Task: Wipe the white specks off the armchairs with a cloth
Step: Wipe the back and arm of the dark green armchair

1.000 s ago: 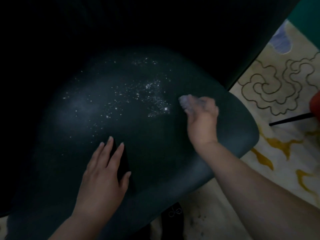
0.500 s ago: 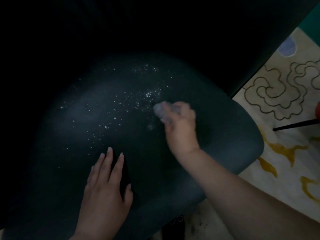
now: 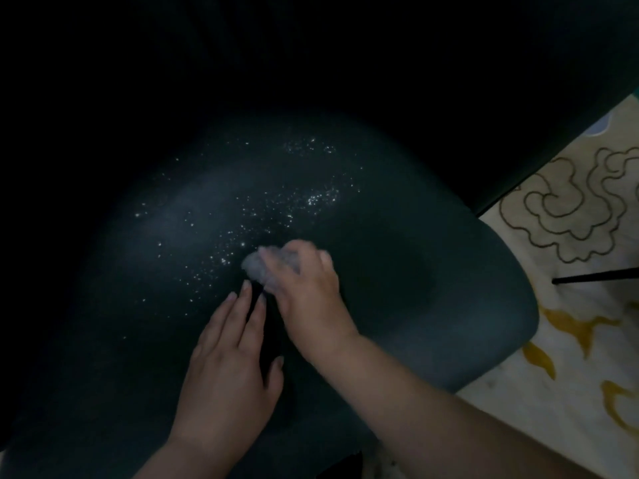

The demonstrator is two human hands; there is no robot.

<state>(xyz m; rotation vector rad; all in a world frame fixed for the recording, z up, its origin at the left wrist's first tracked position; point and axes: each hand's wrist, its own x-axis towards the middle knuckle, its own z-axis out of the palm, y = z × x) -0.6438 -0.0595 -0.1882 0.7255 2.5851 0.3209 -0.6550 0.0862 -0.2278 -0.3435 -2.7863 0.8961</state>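
A dark green armchair seat (image 3: 432,271) fills the view, its back lost in shadow above. White specks (image 3: 276,209) lie scattered over the middle and left of the seat. My right hand (image 3: 307,299) grips a small pale cloth (image 3: 257,269) bunched under its fingers and presses it on the seat at the lower edge of the specks. My left hand (image 3: 228,368) rests flat on the seat with straight fingers, right beside the right hand and just below the cloth.
To the right lies a cream rug (image 3: 570,340) with brown swirl outlines and yellow marks. A thin black rod (image 3: 594,276) crosses it near the seat's right edge. The seat's front edge curves down at lower right.
My right hand has swept the cloth leftward and toward me across the seat, and the patch it crossed now shows fewer specks. It now sits against the left hand, which has stayed flat.
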